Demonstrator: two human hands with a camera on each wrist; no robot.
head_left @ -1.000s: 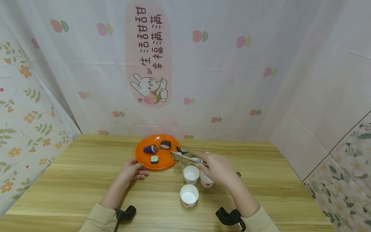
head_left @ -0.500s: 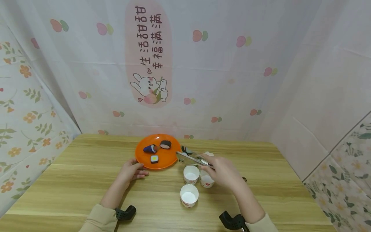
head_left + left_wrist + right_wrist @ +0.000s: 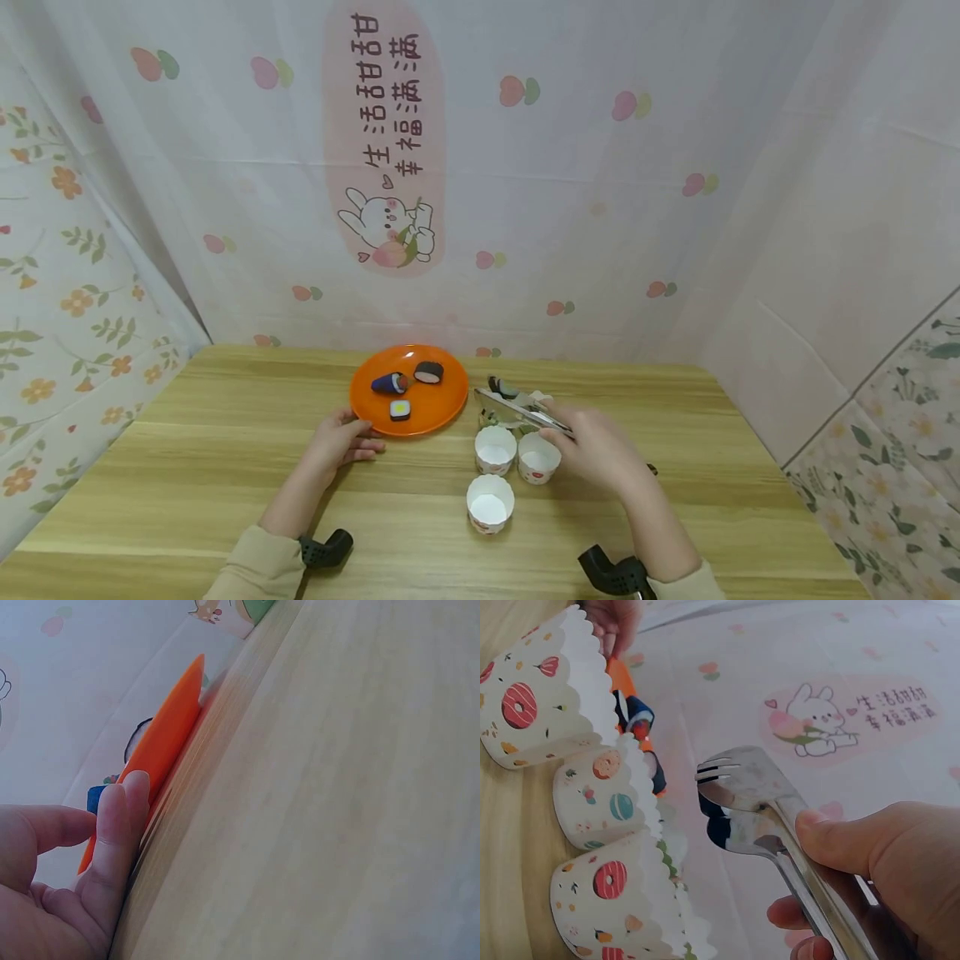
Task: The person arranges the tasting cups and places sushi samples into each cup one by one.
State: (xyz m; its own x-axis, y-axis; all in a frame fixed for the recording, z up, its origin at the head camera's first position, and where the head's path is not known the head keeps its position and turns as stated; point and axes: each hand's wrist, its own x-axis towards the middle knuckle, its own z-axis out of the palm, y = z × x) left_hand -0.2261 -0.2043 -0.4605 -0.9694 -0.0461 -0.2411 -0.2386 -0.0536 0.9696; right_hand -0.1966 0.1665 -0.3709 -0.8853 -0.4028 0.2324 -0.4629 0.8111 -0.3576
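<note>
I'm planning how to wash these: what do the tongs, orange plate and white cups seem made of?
Tongs: polished metal, perhaps stainless steel, given the silvery, mirror-like reflections.
Orange plate: probably glossy plastic, from its even colour and shiny highlights.
White cups: likely matte printed paper, judging by thin, scalloped rims; any coating is unclear.

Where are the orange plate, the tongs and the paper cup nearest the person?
Orange plate (image 3: pixel 442 404): head view, its bare surface.
Tongs (image 3: pixel 756 780): right wrist view, the metal head.
Nearest paper cup (image 3: pixel 490 507): head view, its inside bottom.
</note>
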